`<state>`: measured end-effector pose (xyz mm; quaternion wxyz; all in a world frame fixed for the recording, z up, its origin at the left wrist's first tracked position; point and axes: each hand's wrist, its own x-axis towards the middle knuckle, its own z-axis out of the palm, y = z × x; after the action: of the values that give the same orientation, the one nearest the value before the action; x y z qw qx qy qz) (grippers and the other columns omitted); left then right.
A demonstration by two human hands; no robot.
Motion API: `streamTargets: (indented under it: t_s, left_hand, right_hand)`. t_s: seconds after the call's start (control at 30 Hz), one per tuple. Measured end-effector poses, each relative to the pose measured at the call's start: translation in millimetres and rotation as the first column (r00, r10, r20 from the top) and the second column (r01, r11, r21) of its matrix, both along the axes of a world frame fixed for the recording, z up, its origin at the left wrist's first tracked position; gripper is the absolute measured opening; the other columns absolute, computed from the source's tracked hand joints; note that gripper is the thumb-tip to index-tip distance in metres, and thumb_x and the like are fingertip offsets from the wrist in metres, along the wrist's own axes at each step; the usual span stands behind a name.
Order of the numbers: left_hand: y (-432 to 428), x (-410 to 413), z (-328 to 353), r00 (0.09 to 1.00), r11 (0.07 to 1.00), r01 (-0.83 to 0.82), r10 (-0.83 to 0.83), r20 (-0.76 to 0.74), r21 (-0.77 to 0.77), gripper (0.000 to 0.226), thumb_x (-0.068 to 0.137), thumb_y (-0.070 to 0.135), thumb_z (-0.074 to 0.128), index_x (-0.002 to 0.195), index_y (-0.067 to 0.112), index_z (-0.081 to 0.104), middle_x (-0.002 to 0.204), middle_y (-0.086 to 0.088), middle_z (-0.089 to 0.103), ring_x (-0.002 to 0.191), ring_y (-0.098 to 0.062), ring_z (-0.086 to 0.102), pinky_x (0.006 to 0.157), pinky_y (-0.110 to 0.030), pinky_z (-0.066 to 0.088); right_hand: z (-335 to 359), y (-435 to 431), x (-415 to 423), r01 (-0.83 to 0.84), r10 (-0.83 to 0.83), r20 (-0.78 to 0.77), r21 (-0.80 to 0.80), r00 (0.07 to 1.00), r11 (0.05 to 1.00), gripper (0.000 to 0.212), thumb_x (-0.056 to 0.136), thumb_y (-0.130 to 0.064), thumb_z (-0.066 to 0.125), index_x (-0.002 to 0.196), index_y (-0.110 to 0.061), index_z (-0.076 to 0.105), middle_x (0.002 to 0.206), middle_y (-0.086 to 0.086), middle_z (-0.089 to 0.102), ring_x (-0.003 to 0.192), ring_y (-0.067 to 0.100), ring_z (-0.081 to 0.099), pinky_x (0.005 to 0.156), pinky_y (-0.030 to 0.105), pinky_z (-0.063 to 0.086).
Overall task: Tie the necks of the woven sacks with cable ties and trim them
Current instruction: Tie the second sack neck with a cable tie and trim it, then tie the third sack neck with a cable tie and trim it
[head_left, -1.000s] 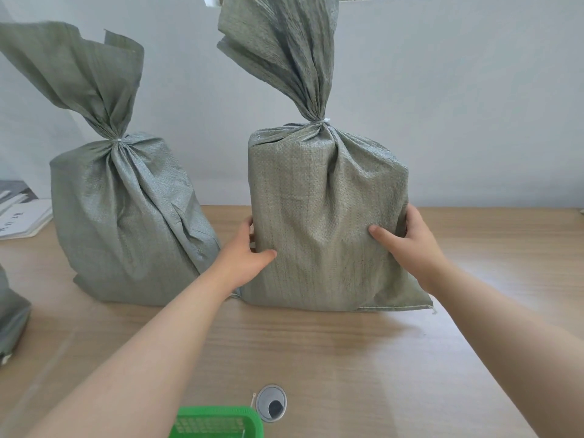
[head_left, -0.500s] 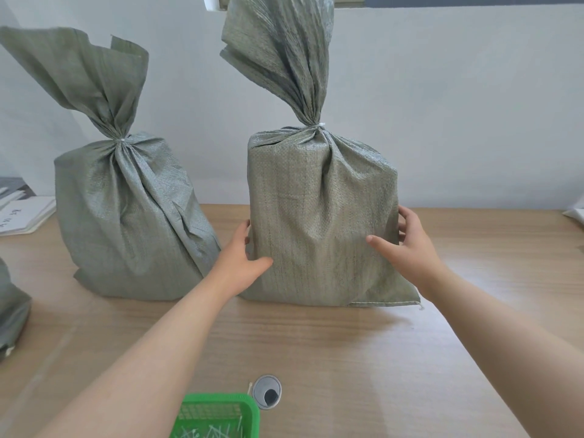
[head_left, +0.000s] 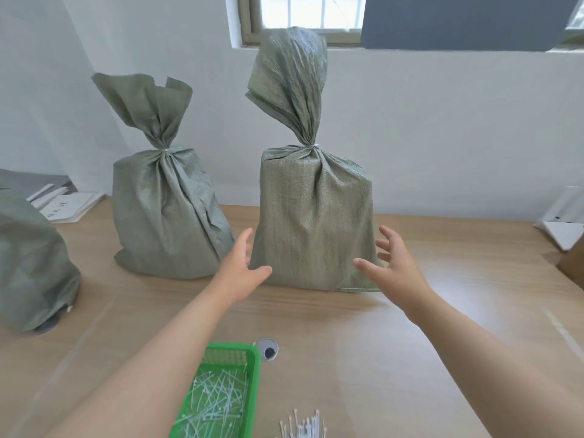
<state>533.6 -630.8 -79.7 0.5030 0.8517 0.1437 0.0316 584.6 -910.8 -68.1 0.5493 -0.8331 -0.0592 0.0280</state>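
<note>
Now, your left hand and right hand flank the base of the tied sack, fingers spread and gripping nothing, as it stands upright on the table near the wall. It looks full and soft, with a probably slick weave, so clasp its low flanks or the cinched neck. Your widest room is to the right; a second sack crowds the left and the green basket sits in front.

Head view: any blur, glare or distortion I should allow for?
Head view: soft daylight from the window, faint shadow in front of the tied sack; right hand slightly motion-blurred; wide-angle bending toward the edges; only a mild sheen on the table.
</note>
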Motion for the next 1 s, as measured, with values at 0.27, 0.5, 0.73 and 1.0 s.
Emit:
streamTargets:
  t_s: [0.27,0.5,0.73,1.0]
  left_hand:
    - [-29,-101,42,0.998,0.999,-0.015,0.011,0.069,0.051,0.086,0.086,0.018,0.073,0.156,0.033,0.024,0.153,-0.004,0.043,0.133,-0.019,0.048,0.108,-0.036,0.04]
    - [-42,-200,70,0.988,0.997,-0.008,-0.003,0.157,0.073,0.065,0.087,0.016,0.071,0.134,0.05,0.041,0.147,0.004,0.049,0.129,-0.011,0.048,0.1,-0.031,0.04]
    - [-12,-276,81,0.98,0.995,-0.03,0.011,0.198,0.093,0.065,0.085,0.024,0.07,0.138,0.049,0.042,0.142,0.014,0.051,0.129,-0.004,0.049,0.105,-0.033,0.041]
    - [81,-341,82,0.961,0.999,-0.017,0.002,0.277,0.051,0.052,0.084,0.02,0.075,0.124,0.044,0.052,0.126,0.015,0.062,0.119,0.0,0.055,0.097,-0.028,0.042]
  right_hand:
    - [40,-6,-100,-0.098,0.097,0.063,0.006,0.993,0.995,0.072,0.085,-0.031,0.073,0.145,-0.039,0.035,0.136,-0.012,0.05,0.12,0.009,0.053,0.1,0.043,0.05]
    - [67,9,-183,-0.192,0.187,0.167,0.011,0.968,0.981,0.059,0.086,-0.02,0.073,0.139,-0.032,0.048,0.13,-0.009,0.057,0.116,0.008,0.056,0.096,0.032,0.05]
    - [80,55,-255,-0.264,0.264,0.225,-0.03,0.938,0.964,0.056,0.086,-0.018,0.073,0.136,-0.031,0.051,0.129,-0.013,0.059,0.115,0.002,0.056,0.09,0.031,0.054]
    - [82,146,-332,-0.233,0.227,0.224,0.001,0.948,0.972,0.05,0.085,-0.02,0.073,0.128,-0.038,0.055,0.122,-0.025,0.059,0.114,-0.002,0.055,0.093,0.042,0.054]
